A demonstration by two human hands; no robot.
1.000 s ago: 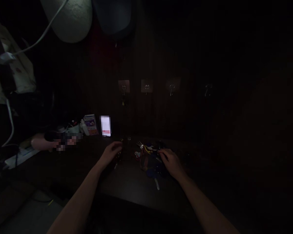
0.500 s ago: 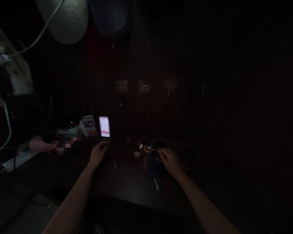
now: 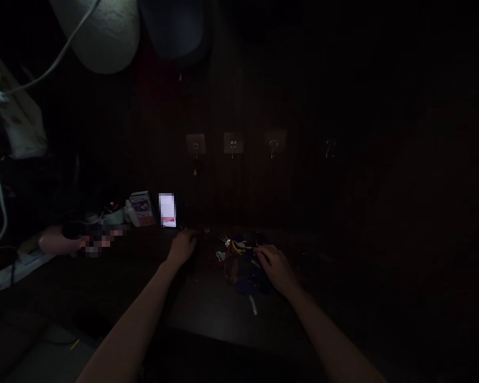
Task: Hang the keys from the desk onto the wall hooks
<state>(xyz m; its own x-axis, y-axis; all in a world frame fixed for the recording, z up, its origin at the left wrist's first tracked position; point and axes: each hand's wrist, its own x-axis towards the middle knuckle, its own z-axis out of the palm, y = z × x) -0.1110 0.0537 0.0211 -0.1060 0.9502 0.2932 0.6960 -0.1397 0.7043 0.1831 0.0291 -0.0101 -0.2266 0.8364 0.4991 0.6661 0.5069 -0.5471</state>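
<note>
Head view, dim table (image 3: 207, 314), right hand (image 3: 277, 268) resting on keys (image 3: 241, 260) heaped mid-table, axis unclear, left hand (image 3: 182, 246) curled just left, both grips too dark to tell

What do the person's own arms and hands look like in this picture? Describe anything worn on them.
Both forearms are bare, with no sleeve in view. The left hand and right hand wear no gloves. The picture is too dark to show any watch, ring or marking.
</note>
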